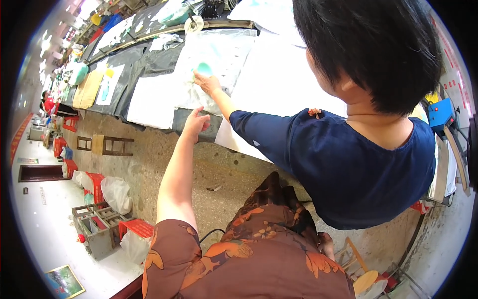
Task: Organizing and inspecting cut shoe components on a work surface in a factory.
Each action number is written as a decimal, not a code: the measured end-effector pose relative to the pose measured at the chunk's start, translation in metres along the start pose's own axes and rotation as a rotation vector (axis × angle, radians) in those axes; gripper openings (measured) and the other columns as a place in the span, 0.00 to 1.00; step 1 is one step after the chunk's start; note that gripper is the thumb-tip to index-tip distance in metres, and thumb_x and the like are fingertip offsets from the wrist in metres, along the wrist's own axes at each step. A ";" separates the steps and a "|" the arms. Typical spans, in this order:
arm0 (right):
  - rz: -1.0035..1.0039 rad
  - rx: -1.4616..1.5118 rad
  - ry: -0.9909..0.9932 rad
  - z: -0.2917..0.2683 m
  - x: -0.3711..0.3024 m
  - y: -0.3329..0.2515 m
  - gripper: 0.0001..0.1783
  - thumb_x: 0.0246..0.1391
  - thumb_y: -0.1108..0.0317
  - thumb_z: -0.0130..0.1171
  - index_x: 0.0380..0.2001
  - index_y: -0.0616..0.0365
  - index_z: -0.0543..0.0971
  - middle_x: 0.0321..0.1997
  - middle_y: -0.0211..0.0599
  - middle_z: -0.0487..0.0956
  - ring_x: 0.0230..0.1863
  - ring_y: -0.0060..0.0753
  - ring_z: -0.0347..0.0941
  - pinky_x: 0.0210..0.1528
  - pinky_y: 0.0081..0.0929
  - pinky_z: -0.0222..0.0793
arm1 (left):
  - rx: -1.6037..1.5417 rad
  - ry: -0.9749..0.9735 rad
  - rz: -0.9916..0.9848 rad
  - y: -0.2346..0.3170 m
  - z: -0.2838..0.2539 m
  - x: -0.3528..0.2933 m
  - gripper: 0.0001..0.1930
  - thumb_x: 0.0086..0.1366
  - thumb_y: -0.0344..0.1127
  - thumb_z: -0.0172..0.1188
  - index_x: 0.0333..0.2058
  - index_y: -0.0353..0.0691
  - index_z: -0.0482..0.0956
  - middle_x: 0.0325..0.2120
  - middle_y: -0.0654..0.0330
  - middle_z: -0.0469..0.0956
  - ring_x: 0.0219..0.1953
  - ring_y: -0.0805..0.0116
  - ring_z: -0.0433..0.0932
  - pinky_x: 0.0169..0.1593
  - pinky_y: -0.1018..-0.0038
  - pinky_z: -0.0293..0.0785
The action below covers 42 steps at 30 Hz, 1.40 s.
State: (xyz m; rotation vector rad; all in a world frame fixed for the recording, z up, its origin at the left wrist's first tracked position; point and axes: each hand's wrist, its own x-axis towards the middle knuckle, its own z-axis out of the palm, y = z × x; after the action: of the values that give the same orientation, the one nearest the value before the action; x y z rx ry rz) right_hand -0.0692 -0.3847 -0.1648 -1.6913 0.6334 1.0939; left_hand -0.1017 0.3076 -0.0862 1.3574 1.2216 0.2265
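Observation:
My left hand (196,123) reaches over the near edge of the long work table, fingers partly stretched out and holding nothing that I can see. Just beyond it, a co-worker's hand (206,83) touches a pale green round piece (203,69) lying on a clear plastic sheet (226,52). A stack of white sheets (152,99) lies left of my hand. My right hand (326,244) hangs low at my side, partly behind my clothing, with its fingers too hidden to read.
The co-worker in a dark blue top (358,164) stands close at my right, leaning over the table. A small wooden stool (104,145) stands on the floor to the left. Farther along the table lies brown cardboard (89,89). At the right is a blue machine (441,116).

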 end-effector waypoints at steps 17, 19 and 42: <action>-0.026 -0.009 -0.035 0.002 0.004 -0.005 0.10 0.49 0.72 0.51 0.36 0.61 0.74 0.29 0.32 0.74 0.29 0.26 0.70 0.33 0.22 0.66 | -0.047 0.053 -0.166 -0.047 -0.019 -0.028 0.27 0.54 0.30 0.55 0.54 0.44 0.61 0.25 0.63 0.74 0.19 0.76 0.71 0.24 0.79 0.69; -0.026 -0.005 -0.040 0.004 0.004 -0.006 0.10 0.49 0.72 0.51 0.37 0.61 0.74 0.29 0.31 0.74 0.30 0.26 0.70 0.33 0.22 0.66 | -0.076 0.063 -0.210 -0.060 -0.023 -0.032 0.27 0.55 0.30 0.55 0.55 0.45 0.60 0.26 0.63 0.74 0.19 0.76 0.71 0.25 0.78 0.69; -0.108 -0.124 0.023 0.012 0.012 -0.016 0.11 0.50 0.64 0.50 0.35 0.56 0.75 0.27 0.29 0.74 0.27 0.22 0.68 0.28 0.22 0.66 | 0.059 -0.029 -0.249 -0.110 -0.032 -0.071 0.21 0.55 0.29 0.54 0.50 0.42 0.67 0.28 0.63 0.74 0.24 0.75 0.72 0.27 0.79 0.70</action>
State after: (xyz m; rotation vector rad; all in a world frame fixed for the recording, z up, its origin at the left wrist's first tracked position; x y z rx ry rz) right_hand -0.0554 -0.3669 -0.1695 -1.8251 0.4912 1.0570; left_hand -0.2109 0.2428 -0.1306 1.2404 1.3677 -0.0049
